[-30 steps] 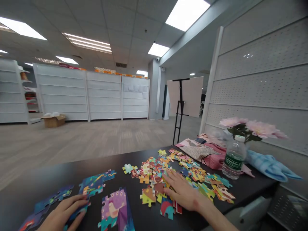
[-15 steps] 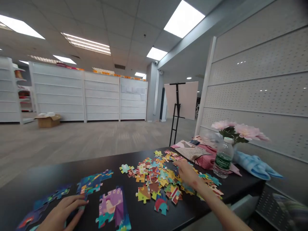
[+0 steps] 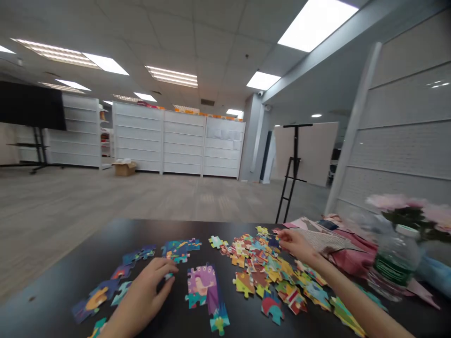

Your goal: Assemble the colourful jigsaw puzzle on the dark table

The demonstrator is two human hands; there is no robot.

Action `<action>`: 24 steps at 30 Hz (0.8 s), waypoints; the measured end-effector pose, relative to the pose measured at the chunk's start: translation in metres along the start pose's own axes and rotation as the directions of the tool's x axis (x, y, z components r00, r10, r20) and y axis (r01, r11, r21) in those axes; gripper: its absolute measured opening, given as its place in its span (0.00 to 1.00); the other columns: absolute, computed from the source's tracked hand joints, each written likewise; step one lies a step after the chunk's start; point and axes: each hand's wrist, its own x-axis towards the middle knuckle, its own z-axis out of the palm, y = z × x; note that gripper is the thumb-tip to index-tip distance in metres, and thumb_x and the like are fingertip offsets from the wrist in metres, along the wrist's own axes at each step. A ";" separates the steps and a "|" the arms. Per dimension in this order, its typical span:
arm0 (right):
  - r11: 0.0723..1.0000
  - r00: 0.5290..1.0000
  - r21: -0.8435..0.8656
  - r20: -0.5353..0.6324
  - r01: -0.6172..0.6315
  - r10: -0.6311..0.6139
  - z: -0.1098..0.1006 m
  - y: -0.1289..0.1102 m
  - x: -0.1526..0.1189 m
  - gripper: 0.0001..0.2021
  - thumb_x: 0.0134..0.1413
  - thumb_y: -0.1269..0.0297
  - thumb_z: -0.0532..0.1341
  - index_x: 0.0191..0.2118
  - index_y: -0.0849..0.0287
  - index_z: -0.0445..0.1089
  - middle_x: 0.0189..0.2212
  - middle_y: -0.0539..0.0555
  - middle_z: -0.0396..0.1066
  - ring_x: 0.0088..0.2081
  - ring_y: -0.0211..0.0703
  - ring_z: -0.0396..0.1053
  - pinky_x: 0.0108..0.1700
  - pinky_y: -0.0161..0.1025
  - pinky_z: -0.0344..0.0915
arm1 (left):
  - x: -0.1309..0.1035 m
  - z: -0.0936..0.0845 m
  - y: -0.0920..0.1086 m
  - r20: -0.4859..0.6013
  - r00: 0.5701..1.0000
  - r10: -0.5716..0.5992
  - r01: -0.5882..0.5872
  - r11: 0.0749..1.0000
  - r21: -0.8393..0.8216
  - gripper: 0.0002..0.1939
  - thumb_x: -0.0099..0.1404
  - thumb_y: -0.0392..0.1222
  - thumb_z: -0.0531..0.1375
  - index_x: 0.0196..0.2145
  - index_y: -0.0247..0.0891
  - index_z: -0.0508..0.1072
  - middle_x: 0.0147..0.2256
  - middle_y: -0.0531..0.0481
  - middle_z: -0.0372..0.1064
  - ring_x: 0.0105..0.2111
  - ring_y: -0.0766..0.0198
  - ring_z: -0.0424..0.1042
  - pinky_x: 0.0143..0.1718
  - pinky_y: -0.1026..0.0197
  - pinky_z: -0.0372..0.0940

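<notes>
Curving around a small teal piece (image 3: 169, 276), the left hand (image 3: 144, 293) is resting low on the table (image 3: 141, 234) in the lower left of the frame, its thumb and forefinger nearly closing and the piece showing in the narrow gap between them. The right hand (image 3: 296, 244) is hanging at the far right edge of the pile of puzzle pieces (image 3: 253, 256), right of the centre; its fingers are bunching together, fairly closed, but whether they are pinching a piece I cannot tell.

The pile is spreading from the middle of the frame towards the lower right, the right forearm crossing above its right part. A red-and-teal piece (image 3: 272, 309) is lying at the near edge, and a pale green piece (image 3: 216, 241) is sitting at the upper left of the pile. Between the left hand and the pile, a purple section (image 3: 204, 284) of joined pieces is lying flat. A blue section (image 3: 178, 249) is lying just beyond the left fingertips, and dark blue pieces (image 3: 95, 300) are stretching along the lower left.

Towards the right edge, a water bottle (image 3: 392, 267) is standing upright before pink flowers (image 3: 391, 202), with pink cloth (image 3: 352, 258) lying beside it. An easel (image 3: 296, 155) is standing behind, right of centre.
</notes>
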 end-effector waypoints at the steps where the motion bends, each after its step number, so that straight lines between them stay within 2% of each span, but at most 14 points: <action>1: 0.997 0.999 0.066 0.030 0.036 -0.038 0.020 -0.014 0.000 0.18 0.53 0.50 0.59 0.43 0.58 0.71 0.28 0.49 0.70 0.33 0.45 0.72 0.37 0.42 0.69 | 0.001 -0.002 0.009 0.016 0.999 -0.034 0.034 0.999 -0.031 0.10 0.69 0.42 0.56 0.43 0.47 0.76 0.48 0.47 0.74 0.51 0.55 0.73 0.54 0.53 0.69; 3: 0.976 0.987 0.200 0.114 0.092 -0.116 0.066 -0.046 -0.002 0.25 0.53 0.45 0.57 0.49 0.58 0.70 0.29 0.50 0.72 0.32 0.45 0.74 0.36 0.43 0.71 | 0.002 -0.004 0.027 0.017 0.995 -0.103 0.104 0.990 -0.094 0.10 0.68 0.39 0.56 0.43 0.46 0.76 0.46 0.47 0.74 0.50 0.54 0.72 0.54 0.52 0.68; 4: 0.953 0.974 0.283 0.162 0.106 -0.156 0.090 -0.064 -0.005 0.26 0.52 0.43 0.58 0.50 0.58 0.70 0.29 0.51 0.73 0.33 0.46 0.74 0.37 0.43 0.71 | 0.003 -0.003 0.035 0.023 0.990 -0.138 0.140 0.981 -0.135 0.11 0.67 0.38 0.57 0.45 0.45 0.75 0.47 0.47 0.74 0.49 0.54 0.72 0.54 0.52 0.67; 6: 0.868 0.949 0.492 0.232 0.073 -0.211 0.135 -0.098 -0.012 0.25 0.48 0.42 0.63 0.45 0.57 0.73 0.30 0.52 0.74 0.34 0.48 0.75 0.40 0.46 0.72 | 0.006 0.005 0.046 0.019 0.966 -0.257 0.253 0.932 -0.260 0.14 0.66 0.38 0.59 0.49 0.44 0.74 0.45 0.47 0.75 0.45 0.56 0.74 0.49 0.54 0.69; 8: 0.812 0.919 0.583 0.306 0.026 -0.249 0.169 -0.129 -0.019 0.26 0.45 0.40 0.66 0.41 0.56 0.74 0.30 0.54 0.76 0.36 0.51 0.76 0.42 0.48 0.73 | 0.008 0.016 0.050 0.061 0.931 -0.360 0.349 0.826 -0.443 0.23 0.63 0.39 0.62 0.56 0.43 0.69 0.46 0.46 0.74 0.42 0.58 0.75 0.40 0.59 0.71; 10: 0.812 0.872 0.583 0.389 0.015 -0.295 0.190 -0.151 -0.025 0.27 0.45 0.37 0.65 0.40 0.57 0.74 0.31 0.55 0.77 0.36 0.53 0.77 0.42 0.48 0.74 | 0.010 0.026 0.045 0.078 0.913 -0.400 0.369 0.733 -0.571 0.23 0.62 0.37 0.62 0.55 0.40 0.68 0.42 0.47 0.75 0.36 0.61 0.76 0.35 0.62 0.70; 11: 0.821 0.851 0.570 0.412 0.038 -0.326 0.196 -0.157 -0.027 0.27 0.47 0.36 0.64 0.41 0.57 0.74 0.32 0.56 0.77 0.37 0.53 0.77 0.42 0.48 0.74 | 0.010 0.028 0.039 0.077 0.910 -0.408 0.370 0.712 -0.598 0.21 0.62 0.36 0.61 0.53 0.38 0.69 0.38 0.48 0.75 0.33 0.61 0.76 0.32 0.63 0.69; 13: 0.840 0.827 0.509 0.379 0.188 -0.415 0.197 -0.160 -0.031 0.25 0.54 0.39 0.60 0.44 0.55 0.74 0.38 0.58 0.78 0.40 0.54 0.77 0.44 0.48 0.75 | 0.010 0.021 0.022 0.061 0.904 -0.424 0.375 0.713 -0.592 0.18 0.62 0.35 0.59 0.51 0.37 0.70 0.34 0.49 0.74 0.30 0.62 0.75 0.28 0.64 0.68; 15: 0.828 0.816 0.370 0.242 0.422 -0.524 0.192 -0.154 -0.033 0.20 0.60 0.45 0.58 0.50 0.52 0.74 0.46 0.58 0.77 0.46 0.54 0.76 0.51 0.49 0.73 | 0.006 -0.001 -0.004 0.004 0.889 -0.457 0.388 0.750 -0.536 0.18 0.63 0.36 0.59 0.51 0.38 0.70 0.34 0.50 0.73 0.31 0.63 0.74 0.30 0.64 0.66; 17: 0.797 0.797 0.204 0.101 0.569 -0.595 0.186 -0.142 -0.032 0.17 0.62 0.50 0.57 0.51 0.49 0.73 0.51 0.57 0.75 0.51 0.55 0.74 0.54 0.49 0.71 | -0.005 -0.031 -0.034 -0.101 0.858 -0.503 0.409 0.790 -0.456 0.18 0.66 0.37 0.57 0.54 0.37 0.68 0.33 0.51 0.71 0.32 0.63 0.72 0.35 0.63 0.65; 19: 0.780 0.783 0.102 0.019 0.618 -0.622 0.186 -0.132 -0.029 0.16 0.62 0.52 0.56 0.51 0.49 0.73 0.50 0.57 0.75 0.51 0.55 0.74 0.52 0.48 0.73 | -0.020 -0.063 -0.061 -0.195 0.817 -0.543 0.455 0.813 -0.362 0.18 0.68 0.40 0.56 0.55 0.35 0.66 0.30 0.53 0.69 0.32 0.63 0.70 0.35 0.62 0.63; 21: 0.757 0.758 0.064 0.009 0.650 -0.652 0.191 -0.126 -0.027 0.16 0.63 0.53 0.56 0.51 0.49 0.72 0.48 0.57 0.76 0.49 0.54 0.75 0.49 0.45 0.74 | -0.037 -0.087 -0.080 -0.239 0.792 -0.562 0.506 0.823 -0.259 0.16 0.68 0.42 0.56 0.52 0.35 0.68 0.28 0.54 0.67 0.30 0.63 0.68 0.34 0.62 0.61; 24: 0.712 0.708 0.082 0.079 0.697 -0.702 0.202 -0.127 -0.026 0.14 0.65 0.55 0.56 0.52 0.51 0.72 0.47 0.57 0.76 0.47 0.50 0.76 0.46 0.38 0.75 | -0.056 -0.105 -0.094 -0.255 0.785 -0.565 0.554 0.824 -0.121 0.14 0.67 0.43 0.57 0.48 0.37 0.73 0.27 0.54 0.68 0.30 0.62 0.69 0.35 0.61 0.62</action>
